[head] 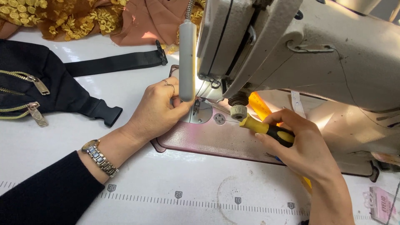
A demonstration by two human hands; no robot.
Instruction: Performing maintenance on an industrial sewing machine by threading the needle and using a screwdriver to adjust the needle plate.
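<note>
Head view: right hand [306, 148] grips a screwdriver [266, 130] at the sewing machine [333, 54] foot, left hand [156, 110] pinching nearby, likely adjusting.

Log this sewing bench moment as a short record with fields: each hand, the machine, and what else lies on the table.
left hand: left hand rests on the machine bed by the needle area, fingertips at the lamp
right hand: right hand holds a screwdriver by its yellow and black handle, tip toward the needle area
machine: cream sewing machine, lamp lit
table: white table with a printed ruler along its edge
left of machine: black waist bag with zips and buckle strap
far edge: brown and gold embroidered fabric
</note>
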